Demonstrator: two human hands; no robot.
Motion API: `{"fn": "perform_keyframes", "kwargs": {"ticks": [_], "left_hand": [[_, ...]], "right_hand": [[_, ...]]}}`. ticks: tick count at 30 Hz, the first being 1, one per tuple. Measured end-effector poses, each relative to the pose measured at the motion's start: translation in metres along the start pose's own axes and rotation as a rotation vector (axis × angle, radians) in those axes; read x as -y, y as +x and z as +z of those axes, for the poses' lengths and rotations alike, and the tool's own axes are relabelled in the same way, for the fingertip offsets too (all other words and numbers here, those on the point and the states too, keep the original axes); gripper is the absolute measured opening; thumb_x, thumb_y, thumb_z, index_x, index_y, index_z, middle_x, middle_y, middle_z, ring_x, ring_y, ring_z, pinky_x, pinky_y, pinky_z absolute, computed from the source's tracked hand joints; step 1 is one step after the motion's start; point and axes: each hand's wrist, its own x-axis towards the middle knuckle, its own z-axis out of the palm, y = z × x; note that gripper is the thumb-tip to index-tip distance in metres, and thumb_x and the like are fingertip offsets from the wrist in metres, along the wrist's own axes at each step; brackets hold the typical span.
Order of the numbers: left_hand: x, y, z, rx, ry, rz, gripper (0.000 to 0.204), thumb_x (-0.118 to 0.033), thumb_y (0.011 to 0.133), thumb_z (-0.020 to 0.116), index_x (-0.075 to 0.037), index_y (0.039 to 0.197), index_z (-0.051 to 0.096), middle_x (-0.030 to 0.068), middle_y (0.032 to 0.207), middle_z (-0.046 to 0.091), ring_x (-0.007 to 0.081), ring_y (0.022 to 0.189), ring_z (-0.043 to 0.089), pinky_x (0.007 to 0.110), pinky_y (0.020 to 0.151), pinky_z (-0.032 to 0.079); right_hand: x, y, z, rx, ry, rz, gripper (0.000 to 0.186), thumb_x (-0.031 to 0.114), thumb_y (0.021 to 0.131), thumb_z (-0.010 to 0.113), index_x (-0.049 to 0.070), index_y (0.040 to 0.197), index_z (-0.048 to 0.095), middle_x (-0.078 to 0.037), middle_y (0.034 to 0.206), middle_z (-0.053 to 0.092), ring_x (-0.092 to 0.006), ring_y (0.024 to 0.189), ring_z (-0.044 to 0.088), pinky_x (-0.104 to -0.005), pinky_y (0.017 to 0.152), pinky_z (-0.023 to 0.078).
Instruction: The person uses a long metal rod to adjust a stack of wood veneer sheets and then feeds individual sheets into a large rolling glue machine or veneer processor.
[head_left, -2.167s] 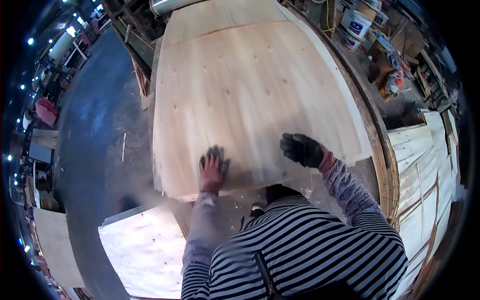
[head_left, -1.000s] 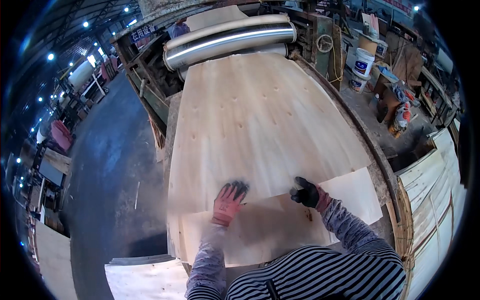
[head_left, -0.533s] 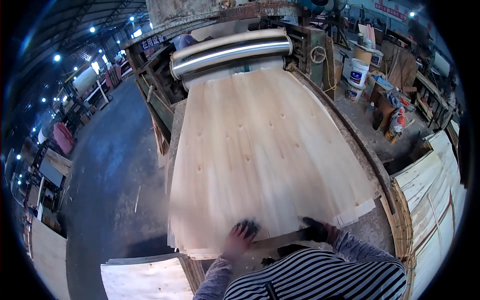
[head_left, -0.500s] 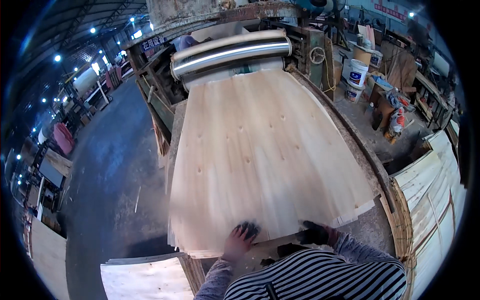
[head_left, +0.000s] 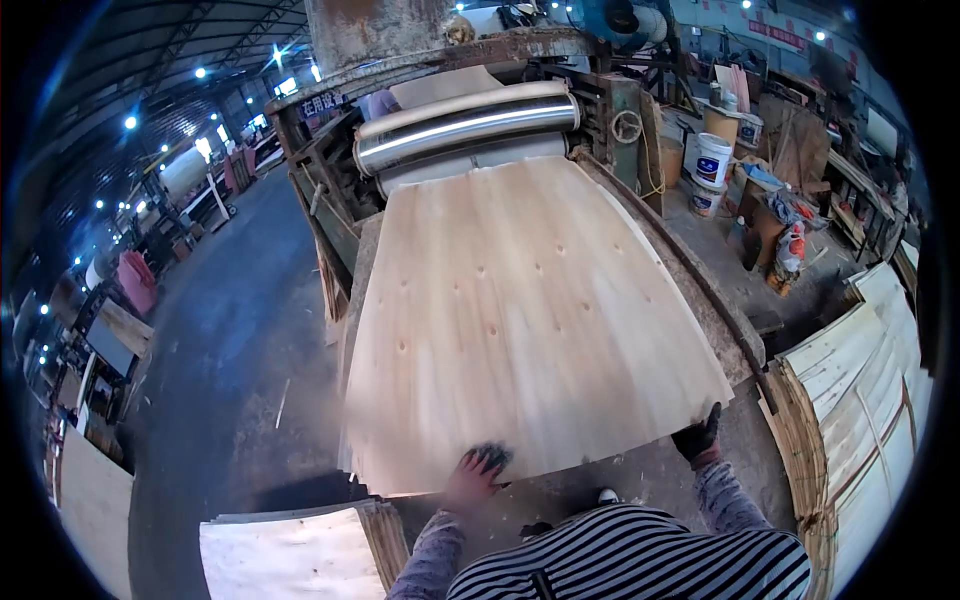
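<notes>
A broad, pale wood veneer sheet with several small knots lies on the machine's feed table, its far end close to a shiny metal roller. My left hand, dark over the fingers, rests on top of the sheet at its near edge with fingers spread. At the near right corner, my dark-gloved right hand is closed on the sheet's edge. The fingers under the sheet are hidden there.
Rusty side rails flank the table. A veneer stack stands at the near left, and a taller stack at the right. White buckets stand at the far right. Behind the roller, another person's sleeve shows.
My right hand has moved right along the near edge to the corner. The layered edges seen there earlier no longer show. My left hand stays nearly in place; the view has shifted slightly.
</notes>
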Motion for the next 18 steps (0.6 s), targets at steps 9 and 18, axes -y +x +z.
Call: {"fn": "perform_keyframes", "kwargs": {"ticks": [9,18], "left_hand": [[-0.019,0.014,-0.019,-0.129,0.162,-0.005,0.058,-0.054,0.068,0.062,-0.026,0.118,0.055,0.009,0.133,0.042,0.0279,0.128,0.031,0.047,0.107,0.018],[0.002,0.007,0.052,0.091,-0.082,-0.124,0.064,-0.048,0.063,0.067,-0.023,0.12,0.054,0.0081,0.138,0.036,0.0295,0.13,0.026,0.048,0.107,0.017]], "right_hand": [[-0.016,0.025,-0.019,-0.305,-0.751,-0.202,0.062,0.056,0.082,0.052,0.008,0.12,0.048,-0.006,0.107,0.059,-0.0212,0.094,0.058,-0.0342,0.08,0.047],[-0.021,0.011,0.003,-0.392,-0.505,-0.347,0.049,0.05,0.082,0.056,0.013,0.112,0.05,-0.001,0.087,0.059,-0.0156,0.076,0.057,-0.0301,0.064,0.047]]}}
